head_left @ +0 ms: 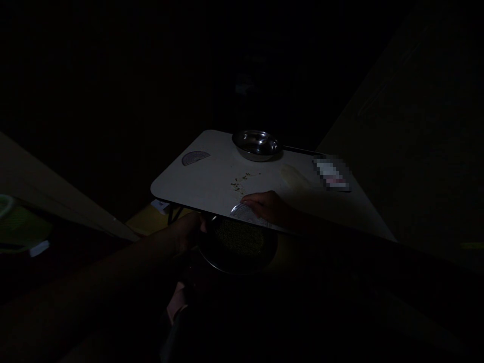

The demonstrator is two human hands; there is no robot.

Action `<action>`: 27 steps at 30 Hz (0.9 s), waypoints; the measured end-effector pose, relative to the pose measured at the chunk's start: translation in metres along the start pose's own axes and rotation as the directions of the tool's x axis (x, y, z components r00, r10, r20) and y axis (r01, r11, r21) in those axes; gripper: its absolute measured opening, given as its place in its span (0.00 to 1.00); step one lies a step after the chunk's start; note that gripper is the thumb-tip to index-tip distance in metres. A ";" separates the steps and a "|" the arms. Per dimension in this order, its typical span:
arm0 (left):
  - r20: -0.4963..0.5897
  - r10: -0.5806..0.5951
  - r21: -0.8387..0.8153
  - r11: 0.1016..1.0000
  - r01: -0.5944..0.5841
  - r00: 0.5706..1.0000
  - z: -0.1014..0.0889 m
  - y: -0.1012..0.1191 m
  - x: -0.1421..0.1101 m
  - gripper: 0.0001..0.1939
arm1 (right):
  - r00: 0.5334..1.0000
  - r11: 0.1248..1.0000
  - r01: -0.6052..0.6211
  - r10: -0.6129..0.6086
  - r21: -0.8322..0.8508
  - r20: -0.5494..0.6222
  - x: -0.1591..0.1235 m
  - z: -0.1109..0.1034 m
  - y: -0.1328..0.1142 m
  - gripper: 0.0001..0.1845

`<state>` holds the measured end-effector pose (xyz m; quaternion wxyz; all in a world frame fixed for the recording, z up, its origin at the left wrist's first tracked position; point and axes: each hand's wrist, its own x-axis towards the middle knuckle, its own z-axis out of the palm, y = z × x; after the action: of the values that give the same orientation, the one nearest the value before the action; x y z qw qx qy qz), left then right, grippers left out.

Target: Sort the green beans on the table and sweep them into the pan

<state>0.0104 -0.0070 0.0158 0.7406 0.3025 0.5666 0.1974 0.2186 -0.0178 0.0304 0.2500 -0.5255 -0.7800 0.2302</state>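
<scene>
My left hand (192, 229) grips the rim of a metal bowl (238, 259) below the table's near edge. Many small greenish beans (240, 237) lie in that bowl. My right hand (262, 204) is closed on a clear protractor (245, 213), which lies at the table edge just above the bowl. A few loose beans (239, 184) are scattered on the white tabletop just beyond the protractor. The light is very dim, so the fingers of my left hand show only in part.
On the white folding table (212, 189) a second steel bowl (257, 146) stands at the back. Another protractor (195, 158) lies at the left, and a blurred flat object (333, 173) at the right. A green basket (22, 227) is at the far left.
</scene>
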 end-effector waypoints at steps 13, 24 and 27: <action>-0.046 0.025 0.026 0.999 -0.024 0.999 0.002 0.002 -0.004 0.07 | 0.985 0.988 -0.053 0.028 -0.144 -0.172 0.009 0.005 0.013 0.17; -0.071 -0.024 -0.026 0.999 0.022 0.997 0.002 0.001 0.001 0.08 | 0.976 0.964 -0.136 0.090 -0.230 -0.200 -0.005 -0.019 0.029 0.18; -0.084 -0.010 -0.004 1.000 0.010 0.996 0.005 0.004 -0.006 0.08 | 0.971 0.963 -0.146 0.096 -0.228 -0.217 -0.002 -0.025 0.038 0.18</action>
<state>0.0140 -0.0091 0.0235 0.7175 0.2897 0.5985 0.2073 0.2617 -0.0040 0.0256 0.2480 -0.6199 -0.7387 0.0929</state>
